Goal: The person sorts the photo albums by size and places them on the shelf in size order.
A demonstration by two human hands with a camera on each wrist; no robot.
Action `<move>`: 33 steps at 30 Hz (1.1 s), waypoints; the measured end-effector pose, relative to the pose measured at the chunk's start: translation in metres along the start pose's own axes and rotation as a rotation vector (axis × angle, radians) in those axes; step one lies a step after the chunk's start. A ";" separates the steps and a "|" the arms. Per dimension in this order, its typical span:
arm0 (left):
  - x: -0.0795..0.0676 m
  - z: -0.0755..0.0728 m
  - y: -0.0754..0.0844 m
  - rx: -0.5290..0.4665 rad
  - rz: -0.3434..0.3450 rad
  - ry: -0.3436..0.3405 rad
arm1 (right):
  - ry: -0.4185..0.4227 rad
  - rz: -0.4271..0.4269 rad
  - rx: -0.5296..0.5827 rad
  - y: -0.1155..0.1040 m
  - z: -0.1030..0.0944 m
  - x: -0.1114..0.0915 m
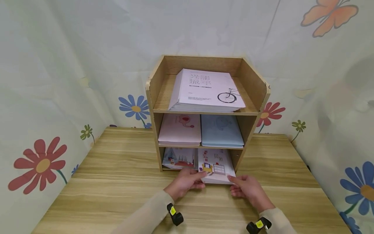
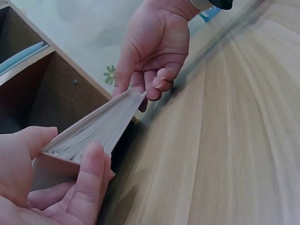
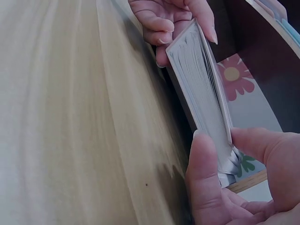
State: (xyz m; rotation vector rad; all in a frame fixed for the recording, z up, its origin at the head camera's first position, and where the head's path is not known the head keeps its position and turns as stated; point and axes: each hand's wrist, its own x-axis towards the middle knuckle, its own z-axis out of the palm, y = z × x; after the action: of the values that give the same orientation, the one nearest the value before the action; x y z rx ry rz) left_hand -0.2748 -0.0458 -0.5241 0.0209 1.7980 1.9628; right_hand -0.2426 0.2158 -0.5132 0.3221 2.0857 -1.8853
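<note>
A white picture-covered book (image 1: pixel 217 164) sits partly in the bottom right compartment of a wooden shelf (image 1: pixel 201 113), its near end sticking out past the front. My left hand (image 1: pixel 184 182) pinches the near left corner, thumb on the cover and fingers below. At the near right corner my right hand (image 1: pixel 248 188) grips the book the same way. Both wrist views show the page edges (image 2: pixel 96 124) between the two hands, slightly fanned, with the book's end raised off the table. Beside it, another illustrated book (image 1: pixel 181 157) lies in the bottom left compartment.
On the top shelf lies a thick white book (image 1: pixel 207 86) with a bicycle drawing. Pink notebooks (image 1: pixel 179 128) and blue notebooks (image 1: pixel 222 130) fill the middle level side by side. The shelf stands on a wood-grain table (image 1: pixel 125 156), with flower-printed cloth (image 1: pixel 87 48) around it.
</note>
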 end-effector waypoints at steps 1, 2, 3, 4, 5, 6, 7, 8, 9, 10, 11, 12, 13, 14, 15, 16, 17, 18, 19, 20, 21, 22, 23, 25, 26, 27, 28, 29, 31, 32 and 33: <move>0.000 0.001 0.000 0.006 0.004 0.008 | 0.010 0.002 -0.007 0.000 0.000 0.001; 0.000 0.001 0.001 0.005 0.005 0.017 | 0.021 0.006 -0.014 0.000 0.000 0.002; 0.001 0.002 0.001 0.005 0.009 0.025 | 0.028 0.009 -0.020 0.000 0.000 0.003; 0.001 0.003 0.001 -0.002 0.012 0.033 | 0.036 0.012 -0.027 -0.001 -0.001 0.004; 0.001 0.004 0.001 -0.012 0.018 0.041 | 0.043 0.016 -0.034 -0.001 -0.001 0.004; 0.001 0.005 0.001 -0.024 0.022 0.047 | 0.051 0.020 -0.036 -0.002 -0.001 0.005; 0.001 0.005 0.001 -0.036 0.028 0.054 | 0.056 0.021 -0.042 -0.002 -0.001 0.006; 0.002 0.006 0.001 -0.047 0.032 0.060 | 0.057 0.023 -0.044 -0.003 -0.001 0.007; 0.002 0.006 0.001 -0.055 0.036 0.065 | 0.057 0.024 -0.047 -0.004 -0.002 0.007; 0.003 0.006 0.000 -0.064 0.040 0.070 | 0.059 0.025 -0.048 -0.004 -0.002 0.008; 0.003 0.006 0.000 -0.068 0.042 0.074 | 0.060 0.026 -0.048 -0.004 -0.002 0.009; 0.004 0.007 0.000 -0.070 0.044 0.078 | 0.062 0.027 -0.045 -0.005 -0.002 0.010; 0.004 0.007 -0.001 -0.070 0.047 0.082 | 0.057 0.026 -0.050 -0.005 -0.002 0.010; 0.004 0.007 -0.001 -0.069 0.048 0.087 | 0.057 0.027 -0.051 -0.006 -0.002 0.011; 0.004 0.007 -0.001 -0.069 0.048 0.092 | 0.060 0.029 -0.050 -0.006 -0.002 0.011; 0.004 0.007 -0.001 -0.069 0.049 0.096 | 0.064 0.027 -0.049 -0.006 -0.002 0.012; 0.004 0.007 0.000 -0.069 0.050 0.100 | 0.067 0.025 -0.050 -0.006 -0.002 0.013; 0.004 0.007 0.000 -0.069 0.052 0.102 | 0.070 0.022 -0.052 -0.006 -0.002 0.014; 0.003 0.007 0.000 -0.069 0.052 0.106 | 0.073 0.019 -0.052 -0.006 -0.001 0.015; 0.003 0.007 0.001 -0.067 0.050 0.109 | 0.080 0.016 -0.049 -0.006 -0.001 0.015; 0.002 0.007 0.001 -0.065 0.049 0.111 | 0.084 0.013 -0.047 -0.006 -0.001 0.016; 0.001 0.008 0.002 -0.057 0.047 0.112 | 0.085 0.010 -0.045 -0.006 -0.001 0.016; 0.000 0.008 0.002 -0.043 0.047 0.111 | 0.084 0.008 -0.041 -0.006 -0.001 0.016; -0.002 0.008 0.002 -0.028 0.031 0.108 | 0.081 0.005 -0.032 -0.006 -0.001 0.016; -0.003 0.008 0.002 -0.024 0.021 0.105 | 0.074 0.005 -0.032 -0.006 -0.001 0.015; -0.004 0.008 0.002 -0.021 0.014 0.099 | 0.068 0.005 -0.033 -0.006 -0.001 0.014; -0.005 0.008 0.001 -0.020 0.009 0.094 | 0.064 0.005 -0.032 -0.006 -0.001 0.013; -0.005 0.008 0.001 -0.024 0.008 0.090 | 0.061 0.005 -0.032 -0.006 -0.002 0.012; -0.005 0.008 0.000 -0.040 0.003 0.089 | 0.054 0.006 -0.035 -0.006 -0.002 0.010; -0.005 0.008 0.000 -0.046 0.010 0.089 | 0.052 0.007 -0.035 -0.006 -0.002 0.009; -0.005 0.009 0.000 -0.051 0.017 0.093 | 0.051 0.006 -0.032 -0.006 -0.002 0.009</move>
State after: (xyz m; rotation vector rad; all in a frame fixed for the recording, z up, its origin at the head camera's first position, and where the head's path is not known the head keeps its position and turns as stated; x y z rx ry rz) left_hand -0.2675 -0.0395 -0.5214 -0.0729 1.8107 2.0519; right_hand -0.2535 0.2172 -0.5104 0.3721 2.1431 -1.8570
